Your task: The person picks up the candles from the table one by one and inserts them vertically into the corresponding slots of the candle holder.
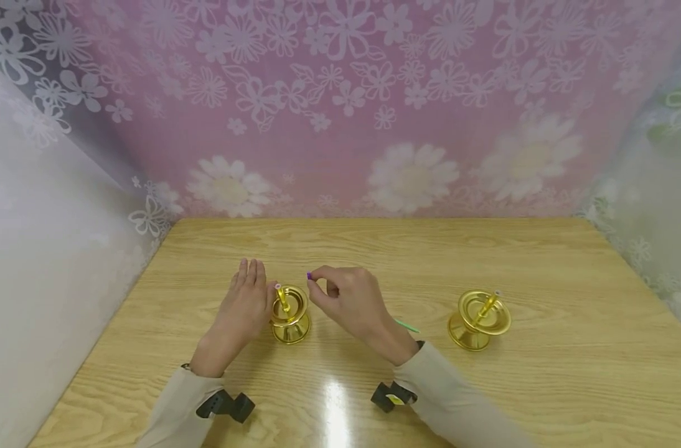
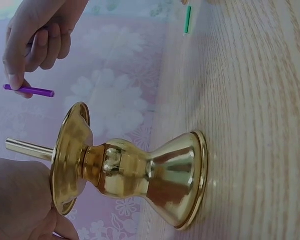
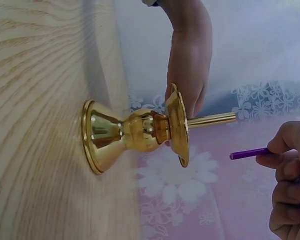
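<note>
A gold candlestick [image 1: 291,333] stands upright on the table, a slim tube rising from its dish. Straight fingers extend from my left hand [image 1: 244,305] at the dish's left side; whether it touches the dish I cannot tell. In the right wrist view the left hand [image 3: 189,65] is partly behind the dish. Between thumb and index finger, my right hand [image 1: 354,302] pinches a slim purple stick [image 2: 37,91], like a thin candle. In the right wrist view, the purple stick [image 3: 249,153] is apart from the tube's open end.
A second gold candlestick [image 1: 470,333] stands to the right, with a similar tube in its dish. A thin green stick [image 1: 408,326] lies on the wooden table [image 1: 340,242] beyond my right wrist. Floral cloth [image 1: 329,155] hangs behind the table.
</note>
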`<control>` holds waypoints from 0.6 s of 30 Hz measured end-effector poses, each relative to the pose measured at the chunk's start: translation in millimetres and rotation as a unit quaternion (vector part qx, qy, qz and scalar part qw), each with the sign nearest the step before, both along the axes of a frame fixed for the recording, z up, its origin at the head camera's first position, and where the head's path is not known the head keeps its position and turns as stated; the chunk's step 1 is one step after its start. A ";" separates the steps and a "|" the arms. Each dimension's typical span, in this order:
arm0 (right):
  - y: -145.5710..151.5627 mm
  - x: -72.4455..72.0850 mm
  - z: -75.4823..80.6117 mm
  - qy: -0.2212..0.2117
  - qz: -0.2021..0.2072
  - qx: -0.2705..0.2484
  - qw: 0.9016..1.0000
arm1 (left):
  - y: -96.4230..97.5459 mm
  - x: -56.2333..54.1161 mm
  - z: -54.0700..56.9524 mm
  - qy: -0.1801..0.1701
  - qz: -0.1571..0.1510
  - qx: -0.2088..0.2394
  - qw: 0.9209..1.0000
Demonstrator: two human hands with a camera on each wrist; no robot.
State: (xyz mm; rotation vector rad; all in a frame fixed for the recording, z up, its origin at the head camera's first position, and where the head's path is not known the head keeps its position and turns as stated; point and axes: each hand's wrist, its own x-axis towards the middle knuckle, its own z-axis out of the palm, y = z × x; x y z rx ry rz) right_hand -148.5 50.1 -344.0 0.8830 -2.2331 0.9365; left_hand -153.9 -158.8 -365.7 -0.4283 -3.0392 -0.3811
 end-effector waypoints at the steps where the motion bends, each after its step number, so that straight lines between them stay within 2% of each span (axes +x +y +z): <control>1: -0.3 -0.3 0.7 -0.002 0.001 -0.003 1.000 | 0.2 0.1 -0.1 0.001 0.000 0.000 1.000; 10: -5.5 -2.5 4.1 -0.023 0.030 -0.015 0.999 | 0.9 1.3 -0.7 -0.012 0.002 0.006 1.000; 18: -19.7 -6.0 10.1 -0.050 0.040 -0.050 0.997 | -1.6 1.2 0.1 0.002 -0.001 0.002 1.000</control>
